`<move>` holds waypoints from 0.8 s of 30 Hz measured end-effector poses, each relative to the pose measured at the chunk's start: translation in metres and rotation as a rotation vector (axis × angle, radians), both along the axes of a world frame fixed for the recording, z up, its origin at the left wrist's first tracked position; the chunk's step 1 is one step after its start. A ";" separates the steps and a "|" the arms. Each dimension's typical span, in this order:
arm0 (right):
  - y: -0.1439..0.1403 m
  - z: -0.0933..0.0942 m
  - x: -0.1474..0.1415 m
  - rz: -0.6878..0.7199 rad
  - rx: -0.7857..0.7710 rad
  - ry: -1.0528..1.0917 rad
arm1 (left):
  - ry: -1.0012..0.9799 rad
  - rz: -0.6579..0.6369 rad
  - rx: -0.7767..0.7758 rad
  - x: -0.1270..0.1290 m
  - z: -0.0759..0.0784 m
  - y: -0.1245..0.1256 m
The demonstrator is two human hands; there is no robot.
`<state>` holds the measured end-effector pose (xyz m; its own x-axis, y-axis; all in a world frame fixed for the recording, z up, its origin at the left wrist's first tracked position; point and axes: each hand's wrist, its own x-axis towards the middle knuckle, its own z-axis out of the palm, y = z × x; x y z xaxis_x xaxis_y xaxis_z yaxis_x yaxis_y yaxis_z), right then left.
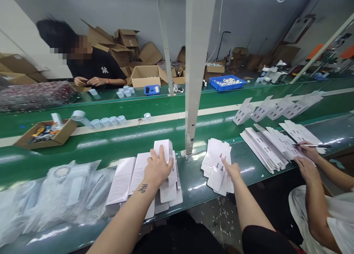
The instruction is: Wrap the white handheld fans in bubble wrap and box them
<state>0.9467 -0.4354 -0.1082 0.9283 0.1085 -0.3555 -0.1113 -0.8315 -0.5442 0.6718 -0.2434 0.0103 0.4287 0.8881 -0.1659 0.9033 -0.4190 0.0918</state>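
We see the left hand [157,168] spread flat on a stack of white folded cartons [166,180] just left of the metal post [195,73] on the green surface [124,150]. Right of that post, the right hand [231,169] presses its fingers onto a pile of printed cards [215,162].

White "NY" logo on the co-worker's black T-shirt [104,70]. Dark tattoo lettering on the left forearm [142,188], unreadable. Print on the white cards [218,165] too small to read.
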 end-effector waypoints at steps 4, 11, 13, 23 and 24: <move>0.013 -0.026 -0.001 -0.030 -0.085 0.041 | 0.151 -0.061 0.063 -0.002 -0.019 -0.004; 0.021 -0.029 0.019 -0.040 0.012 0.116 | -0.093 -0.390 -0.089 -0.011 -0.004 -0.037; 0.026 -0.024 0.025 -0.067 0.044 0.129 | -0.187 -0.449 -0.246 -0.015 0.000 -0.047; 0.024 0.032 0.013 -0.096 0.408 0.163 | -0.513 -0.421 -0.403 -0.057 -0.009 -0.054; 0.017 0.043 0.003 -0.060 0.473 0.176 | -0.563 -0.431 -0.379 -0.056 -0.005 -0.053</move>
